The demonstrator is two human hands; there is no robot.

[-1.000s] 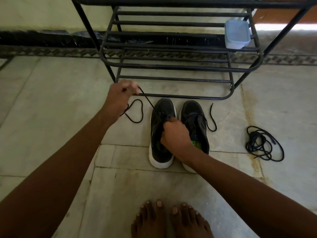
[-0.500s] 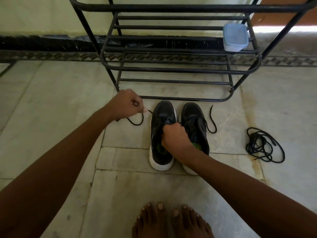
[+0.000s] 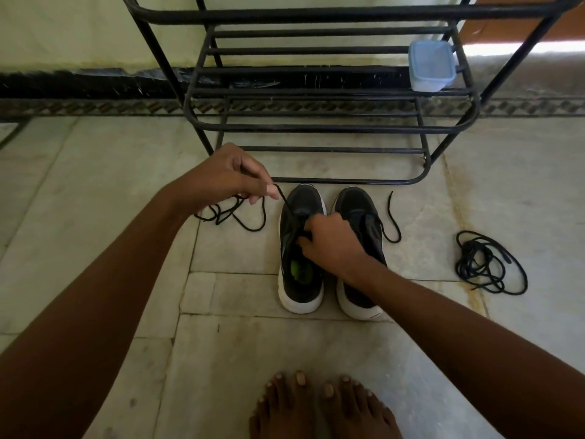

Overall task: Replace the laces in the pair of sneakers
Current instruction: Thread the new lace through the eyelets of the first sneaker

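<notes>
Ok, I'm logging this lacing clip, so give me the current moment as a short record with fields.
left hand: pinches lace running to left sneaker
right hand: on left sneaker's eyelet area, fingers closed there
right sneaker: beside it, lace end trailing right
spare laces: bundled on floor, far right
rack: behind sneakers, holds tub

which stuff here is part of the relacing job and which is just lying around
In the job:
- left sneaker
- right sneaker
- black lace pinched in the left hand
- right hand at the left sneaker's eyelets
- bundled black laces on the floor

Lying about:
- metal shoe rack
- lidded plastic container on the rack
</notes>
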